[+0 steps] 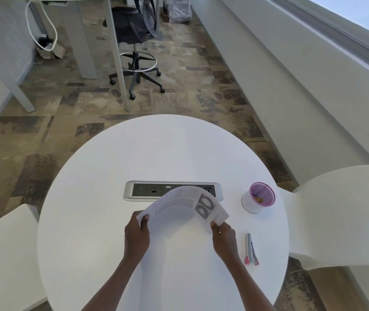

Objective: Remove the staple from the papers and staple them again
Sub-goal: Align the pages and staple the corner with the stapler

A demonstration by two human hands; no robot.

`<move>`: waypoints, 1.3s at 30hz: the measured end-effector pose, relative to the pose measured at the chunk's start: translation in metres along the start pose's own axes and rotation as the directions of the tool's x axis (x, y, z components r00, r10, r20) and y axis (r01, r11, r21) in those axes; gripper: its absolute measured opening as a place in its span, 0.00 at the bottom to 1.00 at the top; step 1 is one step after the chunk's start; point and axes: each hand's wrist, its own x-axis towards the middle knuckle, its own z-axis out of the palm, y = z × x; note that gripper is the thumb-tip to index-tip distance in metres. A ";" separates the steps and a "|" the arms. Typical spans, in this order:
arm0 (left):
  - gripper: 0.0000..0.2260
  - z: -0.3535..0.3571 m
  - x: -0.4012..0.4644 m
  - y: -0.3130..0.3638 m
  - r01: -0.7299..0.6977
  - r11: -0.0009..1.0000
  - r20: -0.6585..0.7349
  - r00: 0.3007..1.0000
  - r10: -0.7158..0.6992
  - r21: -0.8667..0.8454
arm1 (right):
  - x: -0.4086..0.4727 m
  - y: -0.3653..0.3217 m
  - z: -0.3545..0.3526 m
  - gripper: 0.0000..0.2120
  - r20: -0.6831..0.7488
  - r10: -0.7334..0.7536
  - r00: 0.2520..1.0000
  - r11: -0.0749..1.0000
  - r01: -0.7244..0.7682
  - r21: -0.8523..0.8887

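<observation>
A bundle of printed papers (179, 204) arches above the middle of the round white table (102, 176), its text side up with a dark picture near the right end. My left hand (136, 236) pinches the papers' left corner between thumb and fingers. My right hand (222, 237) pinches their right corner. A silver stapler with pink ends (251, 249) lies flat on the table just right of my right hand. The staple itself is too small to see.
A white cup with a purple mesh rim (258, 197), holding small gold clips, stands at the table's right. A grey power socket panel (147, 190) is set into the table behind the papers. White chairs (340, 212) flank the table; an office stool (137, 52) stands beyond.
</observation>
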 end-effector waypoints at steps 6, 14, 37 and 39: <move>0.06 -0.005 0.016 0.012 0.061 0.996 -0.001 0.998 -0.061 0.062 | 0.017 -0.012 -0.013 0.09 -0.095 -0.071 0.993 0.996 0.075 0.041; 0.08 -0.007 0.010 0.021 0.309 0.951 0.035 0.951 -0.308 -0.019 | 0.042 -0.042 -0.036 0.11 -0.136 -0.084 0.987 0.992 0.096 0.082; 0.09 0.065 -0.067 0.037 0.759 0.394 0.278 0.586 -0.761 -0.519 | -0.077 0.000 0.020 0.03 0.343 0.377 0.860 0.706 -0.507 0.495; 0.10 0.066 -0.073 0.037 0.767 0.336 0.311 0.559 -0.769 -0.547 | -0.080 0.004 0.019 0.02 0.295 0.411 0.863 0.691 -0.506 0.516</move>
